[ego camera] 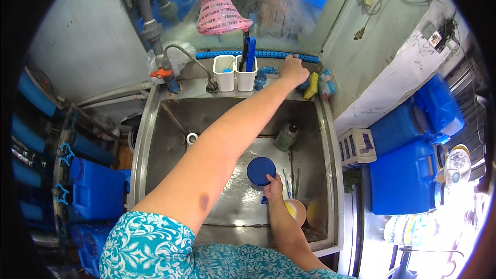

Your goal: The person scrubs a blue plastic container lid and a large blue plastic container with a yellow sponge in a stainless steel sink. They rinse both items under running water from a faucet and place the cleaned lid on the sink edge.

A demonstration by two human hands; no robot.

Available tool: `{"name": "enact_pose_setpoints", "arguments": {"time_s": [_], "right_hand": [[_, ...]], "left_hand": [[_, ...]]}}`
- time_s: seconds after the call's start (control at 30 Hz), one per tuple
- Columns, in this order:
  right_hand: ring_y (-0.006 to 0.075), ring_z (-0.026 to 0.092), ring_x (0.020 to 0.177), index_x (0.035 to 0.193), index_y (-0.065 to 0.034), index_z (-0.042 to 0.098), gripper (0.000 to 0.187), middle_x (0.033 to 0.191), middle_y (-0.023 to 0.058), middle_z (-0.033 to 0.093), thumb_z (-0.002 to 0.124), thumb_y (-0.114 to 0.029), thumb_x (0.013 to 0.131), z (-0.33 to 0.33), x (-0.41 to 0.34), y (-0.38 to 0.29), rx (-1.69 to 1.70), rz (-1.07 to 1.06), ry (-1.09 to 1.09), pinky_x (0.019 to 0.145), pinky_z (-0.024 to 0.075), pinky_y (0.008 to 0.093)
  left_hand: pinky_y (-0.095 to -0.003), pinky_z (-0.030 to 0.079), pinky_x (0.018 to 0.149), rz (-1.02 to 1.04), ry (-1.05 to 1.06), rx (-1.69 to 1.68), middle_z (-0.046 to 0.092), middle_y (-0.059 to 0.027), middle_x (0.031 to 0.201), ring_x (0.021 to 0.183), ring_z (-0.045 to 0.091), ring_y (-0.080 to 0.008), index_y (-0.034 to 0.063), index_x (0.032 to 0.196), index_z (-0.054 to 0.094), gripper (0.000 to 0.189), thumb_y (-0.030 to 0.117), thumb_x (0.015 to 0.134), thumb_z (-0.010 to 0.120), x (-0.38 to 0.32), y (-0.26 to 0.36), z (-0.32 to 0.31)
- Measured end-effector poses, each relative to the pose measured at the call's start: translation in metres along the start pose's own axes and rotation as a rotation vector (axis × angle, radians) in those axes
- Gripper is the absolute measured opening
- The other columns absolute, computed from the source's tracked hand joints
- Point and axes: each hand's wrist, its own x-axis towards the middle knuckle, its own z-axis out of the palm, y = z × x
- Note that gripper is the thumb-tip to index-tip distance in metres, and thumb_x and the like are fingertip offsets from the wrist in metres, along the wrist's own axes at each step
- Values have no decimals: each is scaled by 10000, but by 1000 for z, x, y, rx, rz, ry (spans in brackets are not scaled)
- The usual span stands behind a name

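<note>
My left arm crosses over the stainless steel sink [240, 236], and my left hand [294, 71] is at its back ledge, between a blue pipe elbow [262, 77] and a yellow sponge [311, 86]. The fingers are curled; whether they grip anything is hidden. Low over the basin, my right hand [274, 188] holds a round blue lid [261, 171] by its edge, thumb on top; what is under the lid is mostly hidden. A bottle with a black cap [286, 138] lies in the basin. A blue-handled brush or similar thin tool [288, 189] and a peach bowl [300, 213] are near my right forearm.
Two white containers [224, 84] stand on the back ledge, one holding a blue-handled tool [251, 54]. An orange-handled valve [162, 73] is at the back left. Blue jugs [401, 178] stand right of the sink, others [99, 190] left. Pink-wrapped piping [221, 13] hangs above.
</note>
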Motion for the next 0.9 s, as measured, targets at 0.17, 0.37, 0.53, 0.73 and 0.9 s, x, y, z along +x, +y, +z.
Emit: {"name": "enact_pose_setpoints", "arguments": {"time_s": [0.17, 0.37, 0.53, 0.73, 0.9], "right_hand": [[320, 585, 1102, 1226, -16, 492, 357, 1199, 154, 585, 529, 59, 880, -18, -20, -15, 147, 5, -2, 957, 483, 474], [310, 602, 1076, 1213, -21, 500, 332, 1183, 153, 593, 526, 48, 889, -38, -22, -13, 166, 29, 47, 922, 509, 456], [306, 596, 1083, 1235, -20, 480, 373, 1193, 151, 581, 546, 52, 876, -34, -19, -9, 181, 12, 90, 924, 506, 464], [300, 584, 1092, 1236, -26, 478, 411, 1195, 141, 577, 571, 58, 844, 23, -42, -57, 80, -18, -30, 941, 486, 478], [268, 566, 1120, 1240, -8, 488, 426, 1182, 133, 582, 591, 57, 832, 93, -85, -113, 97, -58, -381, 970, 473, 435]], "left_hand": [[-326, 485, 693, -468, 137, -779, 633, -93, 778, 759, 604, -224, -17, 866, 676, 167, 78, 756, 596, 4, -27, 3], [-410, 368, 558, -740, 480, -1088, 582, -114, 658, 596, 494, -242, -10, 712, 643, 99, 50, 719, 565, 3, -42, 10], [-363, 491, 873, -430, 66, -677, 629, -147, 1126, 970, 597, -303, -52, 1129, 619, 378, 135, 801, 621, 5, -1, -5], [-397, 225, 1149, 8, -726, -74, 80, -332, 1517, 1423, 210, -384, 11, 1403, 415, 926, 404, 654, 793, -21, 28, -70], [-569, 245, 1116, 276, -1286, 440, -102, -332, 1524, 1420, 64, -495, 206, 1535, 104, 1416, 404, 411, 942, -134, 1, -123]]}}
